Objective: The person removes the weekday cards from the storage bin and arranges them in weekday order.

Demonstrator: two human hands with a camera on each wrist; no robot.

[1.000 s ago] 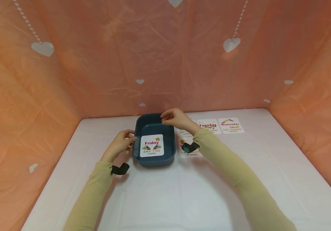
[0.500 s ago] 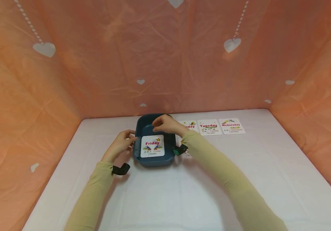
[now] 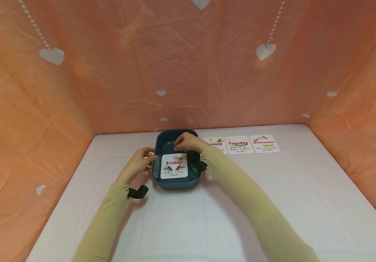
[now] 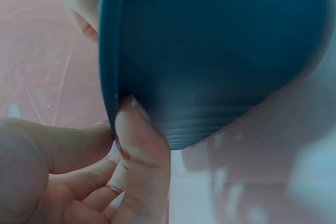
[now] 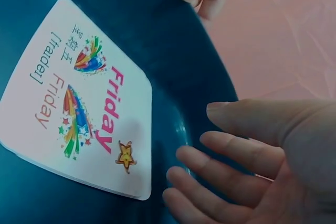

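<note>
Creased orange cloth (image 3: 174, 72) printed with pale hearts rises behind the bin and to both sides of it, its top cut off. The counter (image 3: 174, 225), under smooth white covering, spreads beneath the bin, its near edge out of view. My pale sleeves (image 3: 240, 196) reach toward the bin from its near side, both cut off below. The bin (image 3: 177, 185) is dark blue plastic, glossy inside, round-cornered, with fine ridges on its wall. My left hand (image 3: 137, 163) pinches its left rim; my right hand (image 3: 191, 142) is over its far part, thumb apart from loosely bent fingers. The white, round-cornered Friday card (image 3: 174, 166) lies face up in the bin; its edge looks layered, and I cannot tell how many lie there. Right of the bin, the Tuesday card (image 3: 239, 145) and Wednesday card (image 3: 264, 143) show whole, the Monday card (image 3: 218, 143) partly, and a nearer card (image 3: 209, 176) only as a sliver, its word hidden.
</note>
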